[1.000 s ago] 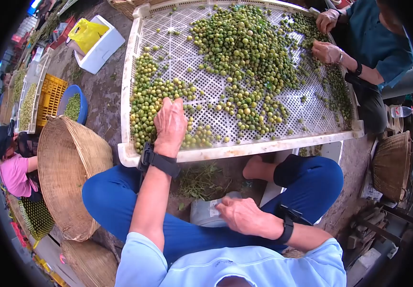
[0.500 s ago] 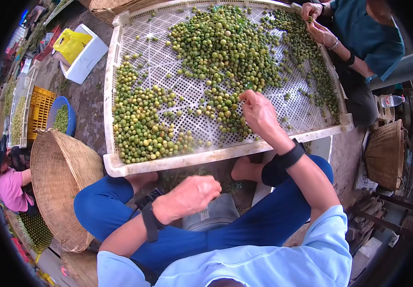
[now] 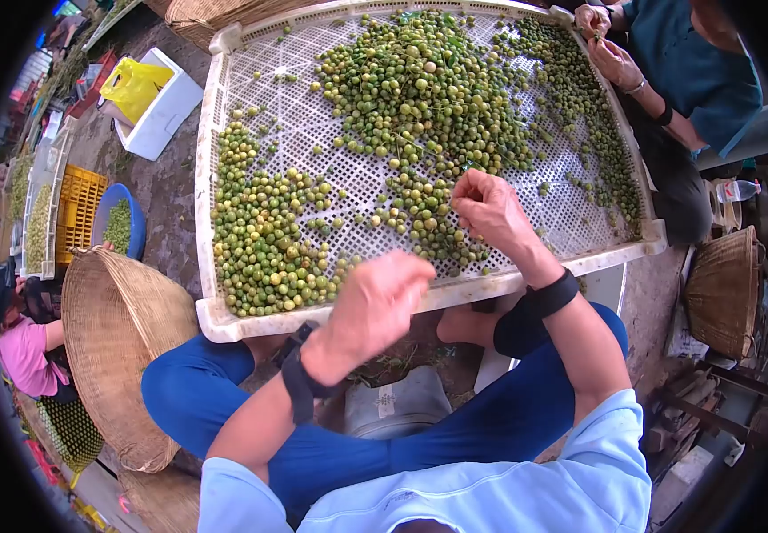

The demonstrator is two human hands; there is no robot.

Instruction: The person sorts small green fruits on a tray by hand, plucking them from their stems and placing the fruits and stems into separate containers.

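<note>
A large white mesh tray point(image 3: 300, 80) lies in front of me, with small round green fruits heaped at its middle point(image 3: 415, 89) and a looser group at the left point(image 3: 268, 240). My right hand point(image 3: 491, 209) is over the fruits near the tray's front part, its thumb and fingertips pinched together; what they hold, if anything, is too small to name. My left hand point(image 3: 375, 306), blurred by motion, is over the tray's front rim with its fingers curled; whether it holds anything cannot be made out.
Another person's hands point(image 3: 611, 53) work at the tray's back right corner. Woven baskets stand at the left point(image 3: 117, 338) and right point(image 3: 722, 289). Further left are a blue bowl point(image 3: 140, 222), a yellow crate point(image 3: 77, 209), a white foam box point(image 3: 166, 107) and a person in pink point(image 3: 28, 355).
My left hand has moved up and right, from above my lap to the tray's front rim. My right hand has shifted slightly right, still pinched. The view has moved a little.
</note>
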